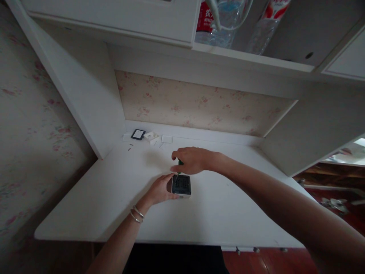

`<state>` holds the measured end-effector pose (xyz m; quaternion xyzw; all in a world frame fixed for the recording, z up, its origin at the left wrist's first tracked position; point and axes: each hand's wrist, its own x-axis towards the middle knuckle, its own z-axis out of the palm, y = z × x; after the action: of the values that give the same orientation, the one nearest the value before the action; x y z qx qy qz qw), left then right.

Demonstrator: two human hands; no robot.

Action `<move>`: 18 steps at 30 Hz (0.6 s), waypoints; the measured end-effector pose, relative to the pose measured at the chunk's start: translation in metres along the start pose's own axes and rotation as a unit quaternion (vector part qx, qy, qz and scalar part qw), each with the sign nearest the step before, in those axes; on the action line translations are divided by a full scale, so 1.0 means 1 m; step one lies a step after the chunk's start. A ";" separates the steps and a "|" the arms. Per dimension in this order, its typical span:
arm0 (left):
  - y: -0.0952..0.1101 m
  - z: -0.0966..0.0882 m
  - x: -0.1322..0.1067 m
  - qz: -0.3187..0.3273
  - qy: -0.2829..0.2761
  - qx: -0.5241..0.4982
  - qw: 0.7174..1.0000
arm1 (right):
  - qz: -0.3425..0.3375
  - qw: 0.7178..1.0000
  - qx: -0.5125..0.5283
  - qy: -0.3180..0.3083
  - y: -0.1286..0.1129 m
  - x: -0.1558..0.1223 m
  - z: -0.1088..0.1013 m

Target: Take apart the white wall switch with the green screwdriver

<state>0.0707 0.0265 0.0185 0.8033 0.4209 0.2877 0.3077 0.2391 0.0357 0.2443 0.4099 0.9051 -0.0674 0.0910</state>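
Note:
A small box-shaped device [182, 185], white on the sides with a black, detailed inner face turned up, rests on the white desk. My left hand [161, 189] grips it from the left, thumb at the near side and fingers at the far corner. Above it, my right hand [191, 160] is closed on a screwdriver [180, 163] with a green handle. The screwdriver's thin shaft points down at the device's far left corner. Whether the tip touches a screw is too small to tell.
Toward the back left of the desk [228, 213] lie a black square plate with a white label [138, 134], an open white part [151, 137], a flat white cover [167, 139] and small dark pieces [130, 147]. Plastic bottles [262, 30] stand on the shelf above.

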 end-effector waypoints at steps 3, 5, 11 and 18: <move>-0.002 0.001 0.000 0.003 0.006 0.003 1.000 | 0.049 0.998 -0.039 0.025 -0.002 0.002 0.002; -0.003 0.002 0.000 0.008 0.004 0.004 1.000 | -0.008 0.999 -0.029 0.017 -0.001 0.001 0.001; -0.002 0.001 0.001 0.007 -0.003 0.001 1.000 | -0.057 0.998 0.004 0.004 0.001 0.000 -0.002; 0.000 0.000 0.000 -0.009 0.000 0.006 1.000 | -0.059 0.998 -0.008 0.027 0.000 0.003 0.001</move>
<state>0.0706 0.0270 0.0185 0.8013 0.4298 0.2824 0.3056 0.2370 0.0377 0.2427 0.3567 0.9304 -0.0538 0.0657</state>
